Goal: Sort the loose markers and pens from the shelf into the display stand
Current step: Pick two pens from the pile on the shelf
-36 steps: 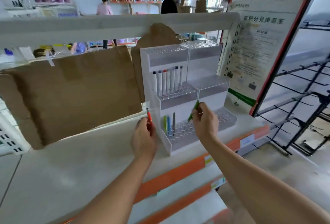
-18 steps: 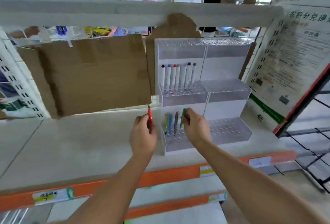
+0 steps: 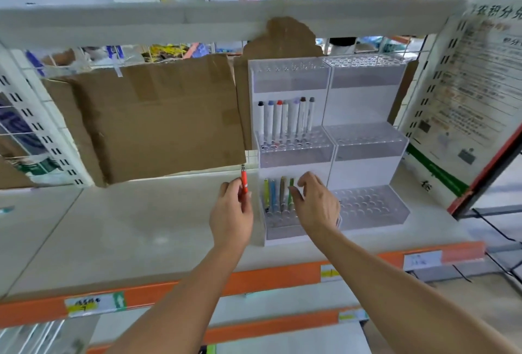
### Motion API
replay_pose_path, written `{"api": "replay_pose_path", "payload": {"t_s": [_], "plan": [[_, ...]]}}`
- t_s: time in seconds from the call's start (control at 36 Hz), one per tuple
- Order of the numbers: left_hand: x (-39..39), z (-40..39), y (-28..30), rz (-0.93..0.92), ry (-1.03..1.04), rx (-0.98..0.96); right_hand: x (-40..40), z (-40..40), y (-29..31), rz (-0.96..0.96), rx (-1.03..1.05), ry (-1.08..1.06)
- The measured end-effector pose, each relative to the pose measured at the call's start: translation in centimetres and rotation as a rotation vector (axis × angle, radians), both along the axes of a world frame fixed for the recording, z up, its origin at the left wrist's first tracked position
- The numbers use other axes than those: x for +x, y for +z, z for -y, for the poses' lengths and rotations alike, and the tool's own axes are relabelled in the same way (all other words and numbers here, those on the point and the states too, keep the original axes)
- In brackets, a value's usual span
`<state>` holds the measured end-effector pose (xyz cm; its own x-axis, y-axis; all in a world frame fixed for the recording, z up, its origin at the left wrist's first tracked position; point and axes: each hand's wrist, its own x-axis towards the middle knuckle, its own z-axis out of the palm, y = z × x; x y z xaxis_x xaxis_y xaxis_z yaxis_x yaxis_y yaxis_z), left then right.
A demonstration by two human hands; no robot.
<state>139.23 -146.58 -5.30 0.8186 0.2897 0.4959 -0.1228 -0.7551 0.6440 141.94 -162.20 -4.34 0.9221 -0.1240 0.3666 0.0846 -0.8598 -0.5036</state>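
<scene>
A clear tiered display stand (image 3: 370, 150) sits on the white shelf (image 3: 113, 229). Its middle left tier holds several white markers (image 3: 285, 120) with coloured caps. In the bottom left tier stand several pens, the green pen (image 3: 291, 194) rightmost. My left hand (image 3: 231, 212) pinches an upright red pen (image 3: 244, 181) just left of the stand. Just right of the green pen, my right hand (image 3: 316, 201) hovers with relaxed fingers and holds nothing.
Brown cardboard (image 3: 158, 116) leans at the back of the shelf. A poster board (image 3: 466, 94) stands at the right, with a black wire rack (image 3: 505, 229) beyond it. An upper shelf edge (image 3: 197, 17) runs overhead. Two people stand far behind.
My right hand set the green pen into the bottom tier and let go of it. My left hand kept the red pen upright. The camera tilted down and left.
</scene>
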Motion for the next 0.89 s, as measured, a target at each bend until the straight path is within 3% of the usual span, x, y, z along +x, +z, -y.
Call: {"api": "replay_pose_path", "payload": {"t_s": [0.08,0.22,0.44,0.61,0.69,0.89], "plan": [[0.1,0.7,0.1,0.053,-0.062,0.037,-0.7,-0.7,0.4,0.163,0.113,0.121],[-0.1,1.9,0.1,0.119,-0.175,0.015,-0.7,-3.0,2.0,0.207,0.216,0.336],[-0.1,2.2,0.6,0.139,-0.217,-0.035,-1.0,-3.0,2.2,0.096,0.401,0.363],[0.2,2.2,0.9,0.172,-0.214,-0.032,-0.9,-0.8,3.3,0.198,0.546,0.154],[0.5,1.3,0.6,0.174,-0.133,-0.061,-0.7,1.6,3.6,0.234,0.515,0.056],[0.6,-0.4,-0.8,0.028,-0.07,-0.017,0.0,3.5,2.4,0.156,0.317,0.082]]}}
